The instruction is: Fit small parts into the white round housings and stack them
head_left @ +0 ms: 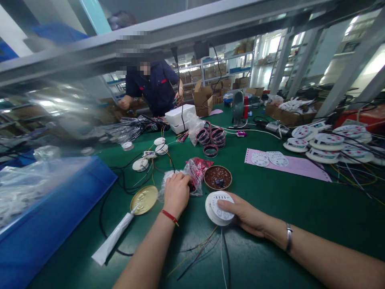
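Observation:
My right hand grips a round white device, with the thumb on its face, which has a row of dark slots and printed markings. Several thin wires trail from it down over the table. My left hand has its fingers curled down into a clear plastic bag with red and dark bits. What its fingertips pinch, if anything, is hidden. Just right of the bag sits a round brown dish with small black parts inside. Left of my left hand, a white tube rests its nozzle on a yellowish lid.
A blue bin with bagged parts borders the left. White round units are piled at right beside a pink sheet. Wire coils and a heat gun-like tool stand farther back. A co-worker is across the table, under a metal beam.

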`<state>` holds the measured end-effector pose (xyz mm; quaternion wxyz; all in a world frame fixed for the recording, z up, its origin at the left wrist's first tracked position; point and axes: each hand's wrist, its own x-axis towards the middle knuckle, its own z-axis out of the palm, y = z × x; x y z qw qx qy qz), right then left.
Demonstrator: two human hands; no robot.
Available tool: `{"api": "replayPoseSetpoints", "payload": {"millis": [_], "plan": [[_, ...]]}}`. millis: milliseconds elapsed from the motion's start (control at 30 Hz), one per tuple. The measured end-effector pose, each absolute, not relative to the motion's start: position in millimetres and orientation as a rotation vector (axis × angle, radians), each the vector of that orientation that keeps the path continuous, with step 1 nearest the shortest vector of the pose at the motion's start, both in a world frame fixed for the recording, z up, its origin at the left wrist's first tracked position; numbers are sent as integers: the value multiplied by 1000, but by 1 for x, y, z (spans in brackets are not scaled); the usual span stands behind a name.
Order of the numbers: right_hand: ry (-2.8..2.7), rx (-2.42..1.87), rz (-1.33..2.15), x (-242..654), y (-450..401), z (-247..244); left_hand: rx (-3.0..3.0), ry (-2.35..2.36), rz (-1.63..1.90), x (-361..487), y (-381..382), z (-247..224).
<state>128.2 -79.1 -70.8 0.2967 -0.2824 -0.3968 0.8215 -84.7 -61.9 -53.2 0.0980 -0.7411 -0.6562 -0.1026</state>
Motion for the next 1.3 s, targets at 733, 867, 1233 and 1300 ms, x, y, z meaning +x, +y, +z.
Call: {"api": "replayPoseSetpoints", "payload": {"millis": [733, 867, 1233, 1300], "plan": [[-1073, -764, 2151, 128, -82, -69, -2363, -1901, -270, -84, -66, -59], [-1054, -773, 2120, 128, -85, -69, -2375, -1912, -527, -85, -67, -57], [-1162, -991, 1542, 128, -99, -64, -2586, -2272, -1775, -52, -99, -22], [-1161, -1025, 1459, 129, -98, -64, -2607, -2312, -1968, -44, -106, -22]]}}
